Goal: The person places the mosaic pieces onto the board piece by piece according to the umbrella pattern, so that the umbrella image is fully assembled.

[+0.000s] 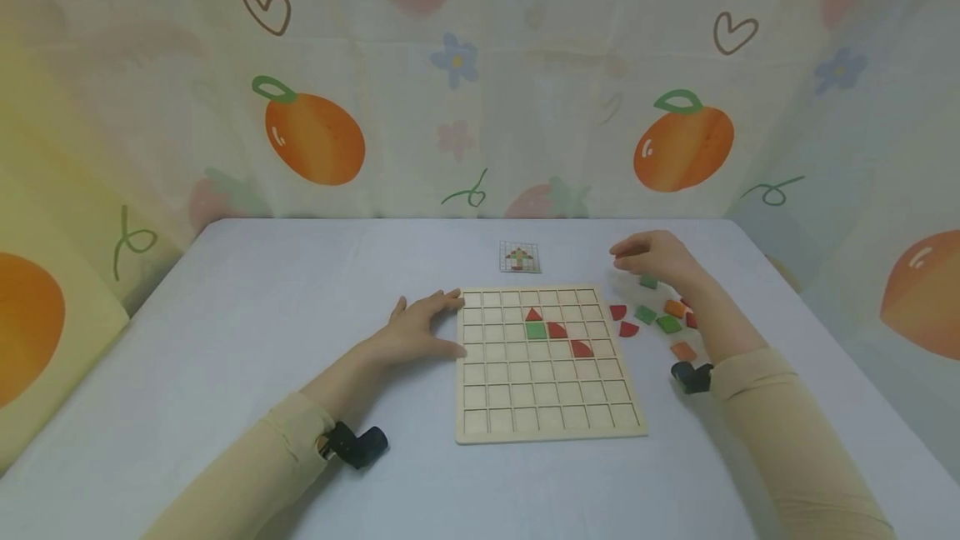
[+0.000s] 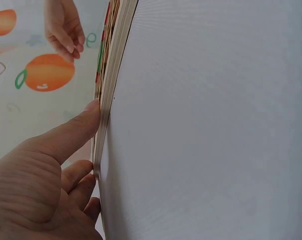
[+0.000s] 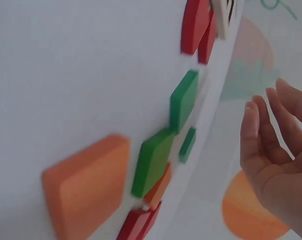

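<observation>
A wooden grid board (image 1: 525, 421) lies on the white table. On it sit a red triangle (image 1: 533, 315), a green square (image 1: 536, 330) and two red quarter-round pieces, one (image 1: 557, 330) beside the square and another (image 1: 581, 348) lower right. My left hand (image 1: 411, 330) touches the board's left edge, thumb and fingers spread along it; the left wrist view shows the thumb (image 2: 73, 131) against the rim. Raised above the loose pieces at the right, my right hand (image 1: 654, 258) has its fingers gently bent. In the right wrist view nothing shows between its fingertips (image 3: 252, 111).
Right of the board lie loose pieces: red quarter-rounds (image 1: 628, 329), green squares (image 1: 669, 324) and orange ones (image 1: 683, 351). Behind the board is a small pattern card (image 1: 519, 257). A fruit-printed curtain (image 1: 480, 132) hangs past the table's far edge.
</observation>
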Tool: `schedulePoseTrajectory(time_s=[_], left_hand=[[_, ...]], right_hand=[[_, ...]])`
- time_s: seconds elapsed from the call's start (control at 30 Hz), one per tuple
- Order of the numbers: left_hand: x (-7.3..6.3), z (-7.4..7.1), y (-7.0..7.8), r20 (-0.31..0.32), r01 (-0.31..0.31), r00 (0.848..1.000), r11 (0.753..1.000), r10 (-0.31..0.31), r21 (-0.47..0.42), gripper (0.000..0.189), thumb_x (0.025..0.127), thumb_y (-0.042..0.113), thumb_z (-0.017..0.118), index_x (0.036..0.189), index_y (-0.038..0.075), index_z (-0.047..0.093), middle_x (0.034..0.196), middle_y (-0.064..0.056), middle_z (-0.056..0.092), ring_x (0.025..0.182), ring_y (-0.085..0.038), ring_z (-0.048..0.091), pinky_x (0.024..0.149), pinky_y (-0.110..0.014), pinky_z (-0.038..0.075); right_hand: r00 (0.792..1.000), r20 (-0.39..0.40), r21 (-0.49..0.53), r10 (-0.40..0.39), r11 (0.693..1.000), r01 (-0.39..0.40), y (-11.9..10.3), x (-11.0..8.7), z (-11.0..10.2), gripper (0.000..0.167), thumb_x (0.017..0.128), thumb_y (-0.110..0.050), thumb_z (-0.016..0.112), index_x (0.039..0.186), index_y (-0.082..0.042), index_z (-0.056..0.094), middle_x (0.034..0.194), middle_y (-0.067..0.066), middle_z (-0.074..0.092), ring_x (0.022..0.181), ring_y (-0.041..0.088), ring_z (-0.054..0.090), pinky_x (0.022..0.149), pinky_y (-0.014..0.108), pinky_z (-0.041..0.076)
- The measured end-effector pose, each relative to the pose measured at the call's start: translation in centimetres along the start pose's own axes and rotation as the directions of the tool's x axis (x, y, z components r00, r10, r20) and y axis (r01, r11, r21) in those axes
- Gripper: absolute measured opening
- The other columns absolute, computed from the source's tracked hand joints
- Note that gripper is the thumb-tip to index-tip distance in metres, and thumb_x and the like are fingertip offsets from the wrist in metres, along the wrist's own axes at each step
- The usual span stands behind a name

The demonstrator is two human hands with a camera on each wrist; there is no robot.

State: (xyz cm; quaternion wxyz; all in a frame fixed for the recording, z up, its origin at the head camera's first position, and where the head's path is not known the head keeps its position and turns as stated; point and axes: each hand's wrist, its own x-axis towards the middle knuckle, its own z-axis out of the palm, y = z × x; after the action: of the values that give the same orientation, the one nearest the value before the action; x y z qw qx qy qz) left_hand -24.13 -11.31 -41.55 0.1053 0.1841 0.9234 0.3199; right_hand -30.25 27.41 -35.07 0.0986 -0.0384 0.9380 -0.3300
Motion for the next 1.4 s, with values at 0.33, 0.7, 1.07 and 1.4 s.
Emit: schedulePoseTrajectory(time_s=[0.33, 0.7, 1.07, 1.4], left_hand=[[0.0, -0.1, 0.0, 0.012, 0.013, 1.0, 1.0, -0.013, -0.004, 0.08, 0.078, 0.038, 0.081, 0.146, 0.015, 0.047, 0.162, -0.001, 0.035, 0.155, -0.031, 0.022, 0.121, -0.068, -0.007], [0.0, -0.1, 0.0, 0.011, 0.002, 1.0, 1.0, -0.002, -0.001, 0.08, 0.078, 0.037, 0.081, 0.146, 0.013, 0.047, 0.162, -0.002, 0.035, 0.154, -0.032, 0.023, 0.12, -0.07, -0.007], [0.0, 0.0, -0.1, 0.011, 0.005, 1.0, 1.0, -0.005, -0.004, 0.08, 0.077, 0.038, 0.081, 0.146, 0.014, 0.047, 0.162, -0.002, 0.035, 0.155, -0.032, 0.023, 0.121, -0.069, -0.006], [0.1, 0.1, -0.1, 0.003, 0.004, 1.0, 1.0, -0.004, 0.002, 0.08, 0.077, 0.038, 0.081, 0.146, 0.015, 0.047, 0.162, -0.002, 0.036, 0.155, -0.031, 0.023, 0.121, -0.069, -0.006]], right_hand=[[0.99, -0.065, 0.027, 0.124, 0.992, -0.122, 2.6, 0.0, -1.0, 0.045, 0.097, -0.029, 0.059, 0.136, -0.005, 0.056, 0.141, 0.022, 0.053, 0.121, 0.039, 0.052, 0.108, 0.056, 0.045], [0.98, -0.006, 0.054, 0.2, 0.978, -0.2, 3.4, 0.5, -1.3, 0.046, 0.097, -0.021, 0.059, 0.136, 0.003, 0.053, 0.143, 0.027, 0.049, 0.123, 0.039, 0.054, 0.112, 0.052, 0.044], [0.955, -0.003, -0.016, 0.295, 0.955, -0.295, 3.9, 1.7, -1.3, 0.045, 0.092, -0.024, 0.064, 0.129, 0.002, 0.06, 0.125, 0.022, 0.054, 0.093, 0.025, 0.054, 0.077, 0.027, 0.049], [0.945, -0.039, -0.074, 0.326, 0.942, -0.328, 3.9, 1.4, -0.8, 0.041, 0.088, -0.018, 0.069, 0.123, 0.004, 0.063, 0.109, 0.02, 0.057, 0.091, 0.027, 0.053, 0.074, 0.029, 0.048]])
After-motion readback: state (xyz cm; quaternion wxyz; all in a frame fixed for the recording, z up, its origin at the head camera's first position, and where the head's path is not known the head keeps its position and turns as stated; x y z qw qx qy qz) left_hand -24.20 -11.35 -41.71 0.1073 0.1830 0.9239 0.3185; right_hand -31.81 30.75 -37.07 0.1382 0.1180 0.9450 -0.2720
